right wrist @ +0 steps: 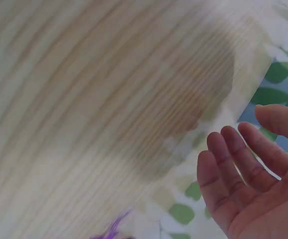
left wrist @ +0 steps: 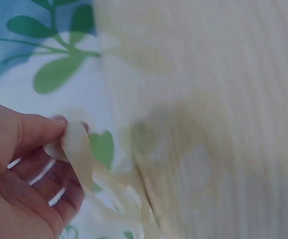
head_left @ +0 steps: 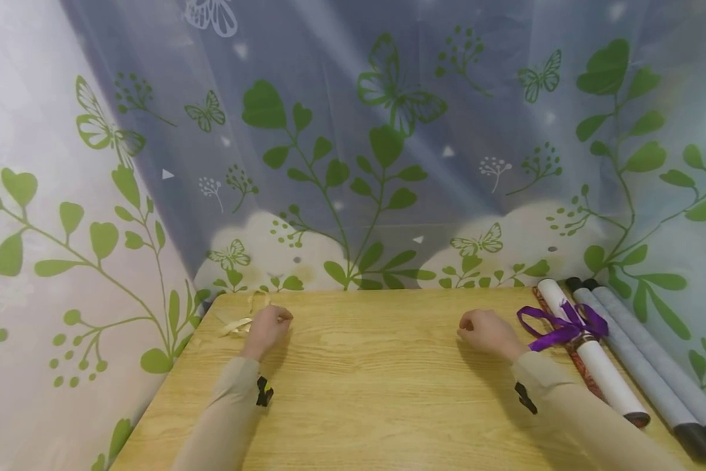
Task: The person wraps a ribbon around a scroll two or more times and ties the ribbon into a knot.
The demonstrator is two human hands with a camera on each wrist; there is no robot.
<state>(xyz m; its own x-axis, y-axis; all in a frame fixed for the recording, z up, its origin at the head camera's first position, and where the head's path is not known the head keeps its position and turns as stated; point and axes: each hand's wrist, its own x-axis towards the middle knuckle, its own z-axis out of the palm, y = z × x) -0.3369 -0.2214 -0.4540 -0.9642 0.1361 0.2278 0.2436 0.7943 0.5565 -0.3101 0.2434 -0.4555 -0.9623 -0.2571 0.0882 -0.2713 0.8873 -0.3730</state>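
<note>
My left hand (head_left: 268,330) is over the left back part of the wooden table. Its thumb and index finger pinch one end of a pale gold ribbon (left wrist: 81,159), while the other fingers stay loosely bent. The ribbon's loops trail down beside that hand toward the table's far left corner. On the right side, my right hand (head_left: 489,332) is above the table, holding nothing. In the right wrist view its fingers (right wrist: 228,164) are gently curved, with the thumb apart. Nearest to it lies a white roll (head_left: 608,376) tied with a purple ribbon (head_left: 555,332) in a bow.
Two grey rolls (head_left: 647,353) with black ends lie along the table's right edge, beside the white one. Something red and patterned (head_left: 585,376) lies along the white roll's left side. A leaf-and-butterfly curtain (head_left: 353,196) hangs behind the wooden table (head_left: 364,379).
</note>
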